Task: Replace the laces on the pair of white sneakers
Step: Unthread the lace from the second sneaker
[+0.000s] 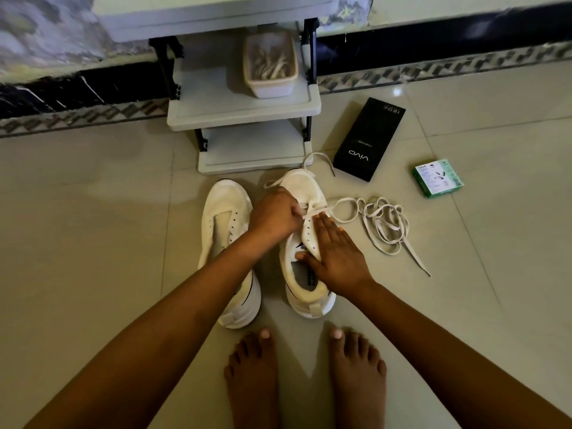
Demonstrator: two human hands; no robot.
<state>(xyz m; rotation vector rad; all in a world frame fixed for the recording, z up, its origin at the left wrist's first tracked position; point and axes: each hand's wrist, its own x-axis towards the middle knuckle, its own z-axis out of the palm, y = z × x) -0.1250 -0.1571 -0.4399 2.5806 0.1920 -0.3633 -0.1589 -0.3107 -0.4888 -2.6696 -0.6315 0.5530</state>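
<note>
Two white sneakers stand side by side on the tiled floor. The left sneaker [224,230] has bare eyelets and no lace. On the right sneaker [309,187], my left hand [274,215] pinches a white lace [383,224] at the eyelets near the toe end. My right hand [335,255] lies flat with straight fingers on that shoe's side and tongue, thumb at the shoe's opening. The lace trails right into a loose tangle on the floor; another end loops past the toe.
A grey low shelf rack [244,116] stands just beyond the shoes, with a plastic tub [270,63] of laces on it. A black phone box [370,139] and a small green box [438,178] lie at right. My bare feet [306,376] are near the bottom.
</note>
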